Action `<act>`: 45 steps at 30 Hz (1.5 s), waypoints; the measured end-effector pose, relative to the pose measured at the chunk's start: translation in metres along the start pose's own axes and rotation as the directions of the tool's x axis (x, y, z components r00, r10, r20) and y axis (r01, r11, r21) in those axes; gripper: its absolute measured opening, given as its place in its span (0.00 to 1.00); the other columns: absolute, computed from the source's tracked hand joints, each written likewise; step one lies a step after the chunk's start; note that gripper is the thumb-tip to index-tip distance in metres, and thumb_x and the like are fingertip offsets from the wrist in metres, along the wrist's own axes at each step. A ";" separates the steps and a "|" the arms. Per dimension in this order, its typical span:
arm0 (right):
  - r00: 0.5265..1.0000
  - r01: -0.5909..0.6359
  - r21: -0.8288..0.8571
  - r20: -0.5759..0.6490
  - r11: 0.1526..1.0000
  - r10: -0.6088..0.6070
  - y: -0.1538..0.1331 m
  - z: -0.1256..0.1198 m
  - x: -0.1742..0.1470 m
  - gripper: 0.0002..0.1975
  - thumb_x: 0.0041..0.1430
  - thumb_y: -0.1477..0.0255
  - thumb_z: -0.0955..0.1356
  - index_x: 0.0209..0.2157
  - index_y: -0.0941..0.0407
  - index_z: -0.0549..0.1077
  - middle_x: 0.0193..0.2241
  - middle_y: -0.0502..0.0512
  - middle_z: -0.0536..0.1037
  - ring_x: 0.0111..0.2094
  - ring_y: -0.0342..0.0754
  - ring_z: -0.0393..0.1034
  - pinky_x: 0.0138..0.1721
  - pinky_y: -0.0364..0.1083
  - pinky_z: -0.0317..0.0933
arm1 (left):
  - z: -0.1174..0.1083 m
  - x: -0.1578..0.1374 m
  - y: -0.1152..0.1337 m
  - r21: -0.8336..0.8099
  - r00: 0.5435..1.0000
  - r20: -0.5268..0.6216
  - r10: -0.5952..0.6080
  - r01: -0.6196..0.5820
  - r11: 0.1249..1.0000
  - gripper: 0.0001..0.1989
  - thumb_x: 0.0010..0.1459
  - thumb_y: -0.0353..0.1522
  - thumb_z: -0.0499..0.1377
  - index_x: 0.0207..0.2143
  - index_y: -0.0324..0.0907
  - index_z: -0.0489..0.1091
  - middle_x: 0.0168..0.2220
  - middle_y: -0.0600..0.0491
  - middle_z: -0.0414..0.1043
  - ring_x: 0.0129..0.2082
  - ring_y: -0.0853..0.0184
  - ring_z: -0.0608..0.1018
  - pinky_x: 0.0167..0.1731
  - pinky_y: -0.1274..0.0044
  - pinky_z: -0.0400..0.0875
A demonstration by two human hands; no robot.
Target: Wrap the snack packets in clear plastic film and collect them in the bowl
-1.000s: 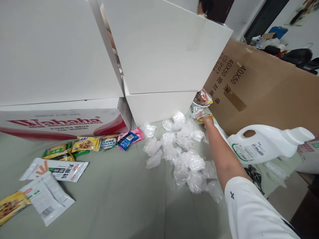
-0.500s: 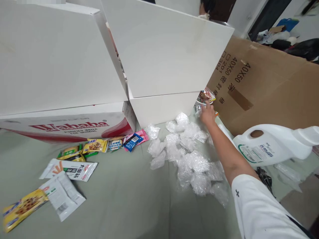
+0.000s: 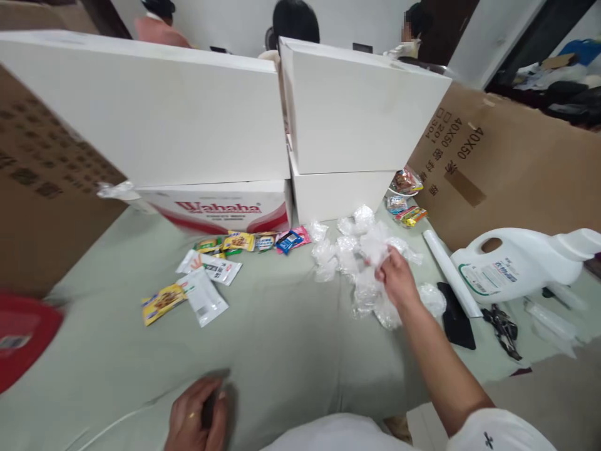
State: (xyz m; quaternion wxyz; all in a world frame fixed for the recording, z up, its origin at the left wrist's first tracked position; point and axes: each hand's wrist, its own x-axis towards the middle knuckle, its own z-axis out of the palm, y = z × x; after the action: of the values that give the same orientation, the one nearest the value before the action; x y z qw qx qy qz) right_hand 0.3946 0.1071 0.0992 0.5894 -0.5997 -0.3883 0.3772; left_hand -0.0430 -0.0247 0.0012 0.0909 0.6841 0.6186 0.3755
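Observation:
My right hand (image 3: 399, 279) is over a pile of crumpled clear plastic bags (image 3: 347, 250), its fingers closed on one whitish clear plastic bag (image 3: 375, 243). Near the front edge, my left hand (image 3: 197, 413) rests on the green cloth (image 3: 282, 351), fingers loosely bent and the thumb apart from them; nothing shows in it. Left of the pile lie packaged snacks: a blue packet (image 3: 290, 241), white packets (image 3: 206, 297) and a yellow cookie packet (image 3: 163, 303).
White boxes (image 3: 201, 119) stand stacked at the back, with cardboard (image 3: 516, 169) on the right. A bowl of snacks (image 3: 406, 181), a white jug (image 3: 521, 263), a white roll (image 3: 451, 272) and a black flat object (image 3: 455, 316) lie rightward. Other people are behind the boxes.
My right hand has come back from beside the snack bowl to the plastic bags and now grips one. The view has shifted, bringing my left hand into sight.

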 end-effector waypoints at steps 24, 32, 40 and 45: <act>0.985 0.002 0.077 0.169 0.997 -0.016 0.039 0.036 -0.161 0.12 0.61 0.62 0.69 0.43 0.50 0.78 0.51 0.57 0.76 0.41 0.51 0.71 0.42 0.50 0.66 | 0.043 0.048 0.122 -0.735 0.698 0.598 -0.393 0.673 0.077 0.26 0.34 0.43 0.79 0.31 0.41 0.74 0.26 0.60 0.72 0.26 0.74 0.71 0.30 0.80 0.65; 0.869 0.244 -0.267 0.486 0.932 -0.088 0.029 0.055 -0.162 0.11 0.61 0.58 0.73 0.31 0.50 0.81 0.28 0.54 0.77 0.36 0.53 0.69 0.43 0.52 0.64 | 0.030 0.049 0.118 -0.721 0.696 0.666 -0.269 0.693 0.006 0.23 0.38 0.38 0.79 0.34 0.41 0.75 0.31 0.58 0.74 0.29 0.75 0.72 0.33 0.81 0.68; 0.896 -0.060 -0.092 0.434 0.994 0.094 0.025 0.050 -0.163 0.18 0.57 0.52 0.74 0.37 0.51 0.79 0.33 0.51 0.77 0.34 0.48 0.69 0.39 0.46 0.63 | 0.023 0.047 0.101 -0.697 0.680 0.696 -0.231 0.717 0.011 0.22 0.41 0.36 0.78 0.38 0.41 0.76 0.32 0.57 0.74 0.31 0.73 0.74 0.35 0.79 0.69; 0.796 -0.097 -0.002 0.600 0.995 0.079 0.025 0.084 -0.175 0.19 0.53 0.55 0.77 0.41 0.51 0.80 0.40 0.54 0.79 0.44 0.52 0.72 0.49 0.49 0.64 | 0.027 0.042 0.115 -0.687 0.683 0.723 -0.101 0.726 -0.006 0.24 0.42 0.36 0.78 0.40 0.40 0.77 0.34 0.54 0.76 0.35 0.71 0.76 0.39 0.78 0.70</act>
State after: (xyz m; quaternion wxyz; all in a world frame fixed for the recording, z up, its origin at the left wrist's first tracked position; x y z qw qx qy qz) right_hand 0.2468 -0.0172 0.0713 0.4269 -0.4587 -0.5209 0.5797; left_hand 0.0613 -0.0021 0.0665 0.7650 0.2928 0.3617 0.4453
